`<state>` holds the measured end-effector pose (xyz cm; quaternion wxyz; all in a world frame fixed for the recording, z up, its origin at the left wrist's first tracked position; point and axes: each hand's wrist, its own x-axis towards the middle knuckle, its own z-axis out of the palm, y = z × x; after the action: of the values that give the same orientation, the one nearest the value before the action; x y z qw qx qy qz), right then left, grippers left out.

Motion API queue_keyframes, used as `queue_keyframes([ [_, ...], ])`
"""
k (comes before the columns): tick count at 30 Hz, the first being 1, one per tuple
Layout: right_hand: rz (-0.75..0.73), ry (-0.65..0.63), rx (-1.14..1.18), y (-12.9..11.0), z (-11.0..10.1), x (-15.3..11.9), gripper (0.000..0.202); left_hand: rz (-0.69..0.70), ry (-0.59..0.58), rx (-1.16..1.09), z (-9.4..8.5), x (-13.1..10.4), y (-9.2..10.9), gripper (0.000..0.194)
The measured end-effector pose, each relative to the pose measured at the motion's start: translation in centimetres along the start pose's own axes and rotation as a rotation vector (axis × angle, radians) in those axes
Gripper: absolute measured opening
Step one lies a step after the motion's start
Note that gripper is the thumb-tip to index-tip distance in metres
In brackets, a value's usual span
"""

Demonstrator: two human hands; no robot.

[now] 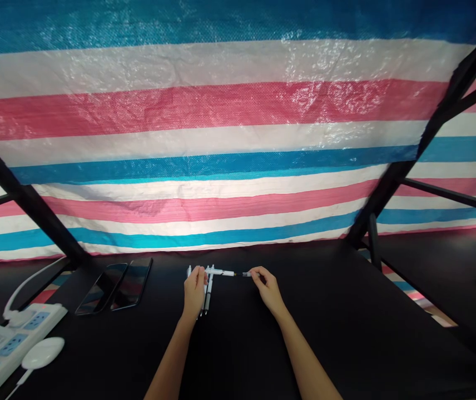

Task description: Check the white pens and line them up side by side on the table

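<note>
My left hand (195, 289) is closed in a pinch at the near end of a white pen (223, 273), which points sideways to the right. A small dark tip shows at the pen's right end. My right hand (268, 287) pinches a short grey, see-through pen piece (246, 274) between thumb and fingers. That piece lines up with the pen's tip, a narrow gap apart. Below and partly behind my left hand, several more white pens (208, 291) lie lengthwise on the black table, tips toward me. My left fingers hide part of them.
Two dark phones (103, 289) (132, 283) lie on the table (238, 344) to the left. A white power strip (33, 328) with plugs and a white round charger (43, 353) sit at lower left. Black frame bars (382, 200) slope on both sides before a striped tarp (204, 133).
</note>
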<state>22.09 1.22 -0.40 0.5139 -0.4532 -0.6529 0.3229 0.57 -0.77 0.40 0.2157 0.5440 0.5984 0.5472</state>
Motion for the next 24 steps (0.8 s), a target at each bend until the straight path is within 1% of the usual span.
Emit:
queue_keyframes([
  [5, -0.005, -0.009, -0.017, -0.28, 0.15, -0.04, 0.032, -0.003, -0.155, 0.035, 0.36, -0.33, 0.69, 0.037],
  [10, -0.007, -0.009, -0.021, -0.38, 0.09, 0.01, 0.03, -0.009, -0.212, 0.053, 0.39, -0.33, 0.75, 0.032],
  [16, 0.012, -0.001, -0.016, -0.3, 0.01, 0.04, 0.03, 0.023, -0.227, 0.056, 0.28, -0.31, 0.34, 0.031],
  [20, 0.022, -0.003, -0.01, -0.01, 0.03, 0.02, 0.03, 0.05, -0.212, 0.068, 0.21, -0.3, 0.26, 0.03],
  [24, 0.027, -0.005, -0.014, 0.1, 0.09, 0.03, 0.03, 0.047, -0.194, 0.041, 0.23, -0.22, 0.15, 0.028],
])
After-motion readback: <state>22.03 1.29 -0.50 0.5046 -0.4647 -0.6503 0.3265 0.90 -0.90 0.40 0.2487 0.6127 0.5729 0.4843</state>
